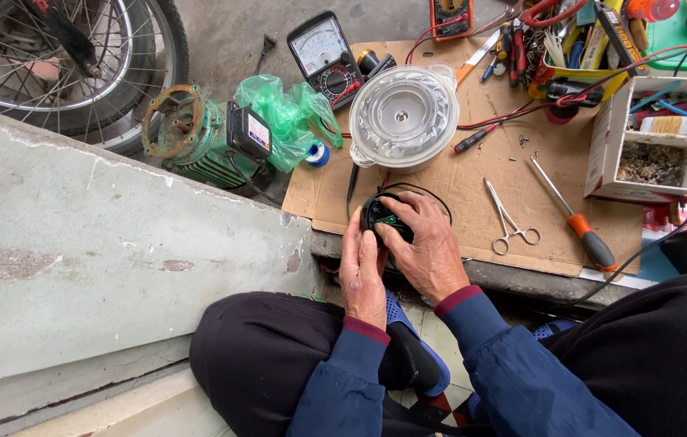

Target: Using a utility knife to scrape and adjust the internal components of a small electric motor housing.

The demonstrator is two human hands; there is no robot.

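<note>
Both my hands hold a small black round device (381, 215) with a green circuit board showing inside it, at the near edge of a cardboard sheet (473, 186). My left hand (362, 271) grips its left side. My right hand (424, 247) covers its right side with fingers curled over the top. A thin black cable (423, 192) loops out from behind the device. Just beyond it sits a clear plastic blender jar (402, 115), seen from above.
On the cardboard lie metal forceps (509, 222), an orange-handled screwdriver (576, 220) and a probe with red wires (473, 137). An analogue multimeter (324, 55), a green motor (206, 137), a wheel (76, 65), a divided white box (655, 133) and a tool tray (578, 44) surround it.
</note>
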